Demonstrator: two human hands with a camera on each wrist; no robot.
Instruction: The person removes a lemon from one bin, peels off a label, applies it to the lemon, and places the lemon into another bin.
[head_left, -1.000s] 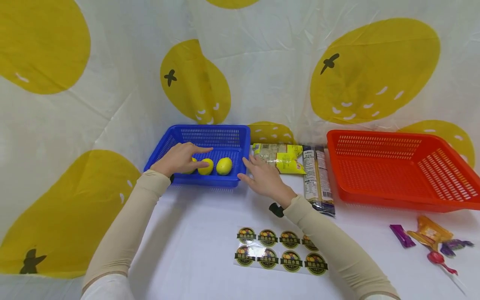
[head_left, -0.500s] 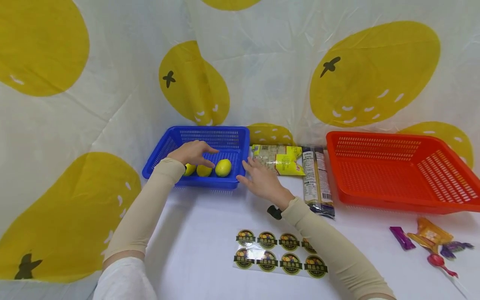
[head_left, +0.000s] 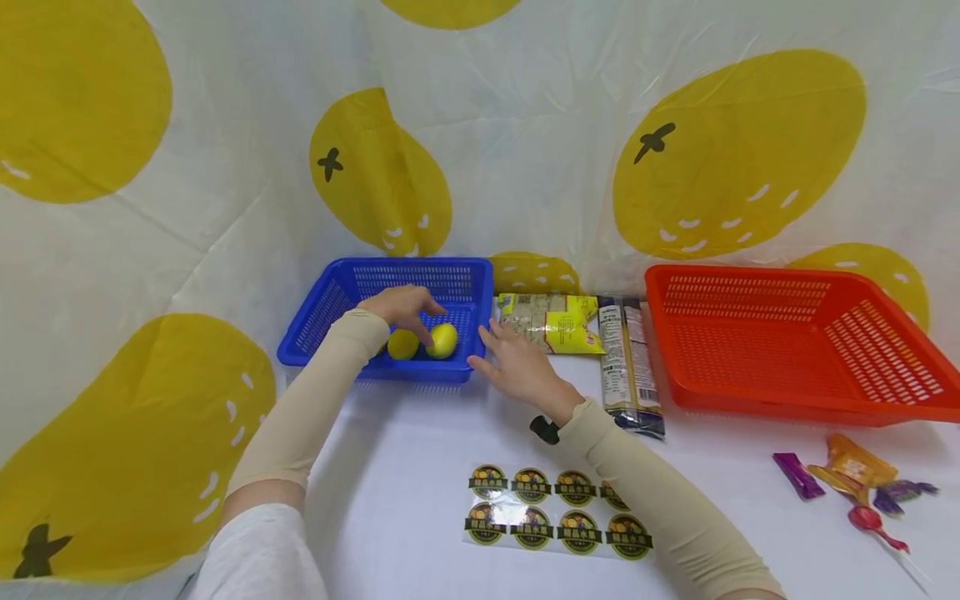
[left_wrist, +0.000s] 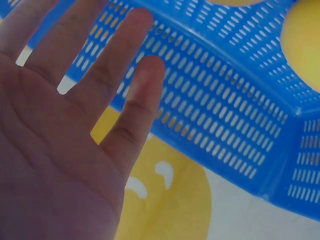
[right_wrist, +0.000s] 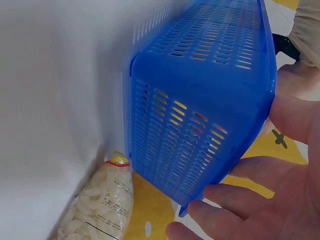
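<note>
A blue plastic basket [head_left: 420, 371] stands at the back left with lemons along its near side. My left hand [head_left: 401, 305] reaches into it from above, fingers extended. Its thumb overlaps the left side of the rightmost lemon [head_left: 445, 340]. Beside that lies another lemon [head_left: 402, 345]; a third is mostly hidden by the sleeve. In the left wrist view the fingers [left_wrist: 105, 75] are spread and fairly straight, with a lemon [left_wrist: 304, 42] at the upper right. My right hand [head_left: 517, 364] rests at the basket's right rim, thumb and loosely bent fingertips along the edge [right_wrist: 272, 85].
Right of the basket lie a yellow food bag [head_left: 555, 323] and a long dark-ended packet [head_left: 630, 367]. A red basket [head_left: 780, 408] stands further right, with wrapped candies [head_left: 855, 462] and a lollipop [head_left: 867, 519] before it. A sheet of round stickers [head_left: 555, 510] lies in front.
My left hand has moved rightward inside the basket, from the left lemons to the rightmost one. The right hand stays at the rim. The head view has shifted slightly.
</note>
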